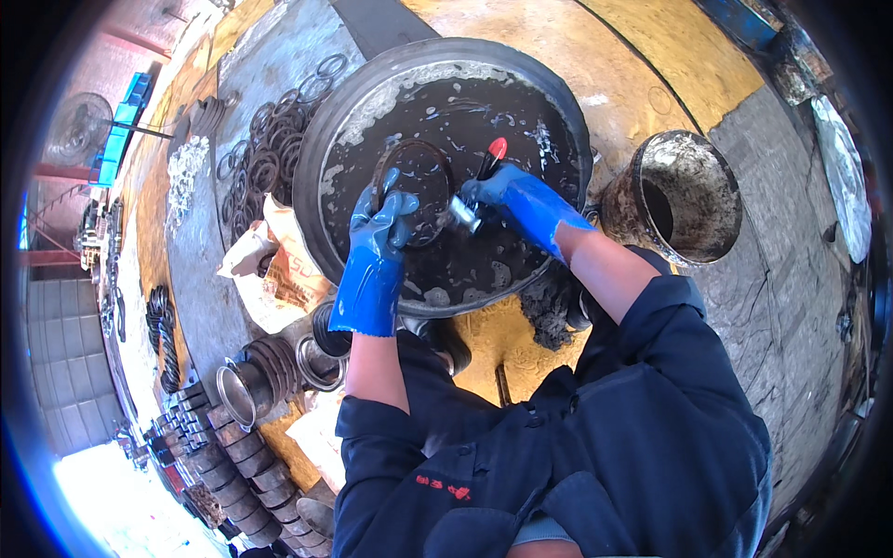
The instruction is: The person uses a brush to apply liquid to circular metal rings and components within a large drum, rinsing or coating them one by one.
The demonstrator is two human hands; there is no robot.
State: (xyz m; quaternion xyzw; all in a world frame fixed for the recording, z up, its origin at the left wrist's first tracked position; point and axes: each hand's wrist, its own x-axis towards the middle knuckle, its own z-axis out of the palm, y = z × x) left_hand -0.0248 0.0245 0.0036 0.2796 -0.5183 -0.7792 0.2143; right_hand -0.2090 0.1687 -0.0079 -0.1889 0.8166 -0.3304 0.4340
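My left hand (379, 223), in a wet blue rubber glove, is closed around the left side of a thin dark ring (416, 143). The ring is held over a wide round black tub (314, 158) of dark liquid with pale foam on it. My right hand (498, 186), in a matching glove, grips a short hammer (465, 214) close to its silver cylindrical head. Its black handle sticks up past the fingers to a red end. The hammer head is just right of the ring; whether they touch I cannot tell.
Many dark rings (265, 167) lie heaped left of the tub, near a torn paper sack (288, 270). A dirty open bucket (693, 200) stands at the right. Metal rings (237, 395) and stacked dark cylindrical parts (251, 474) sit at the lower left. Dark sludge (547, 312) lies by the tub's near edge.
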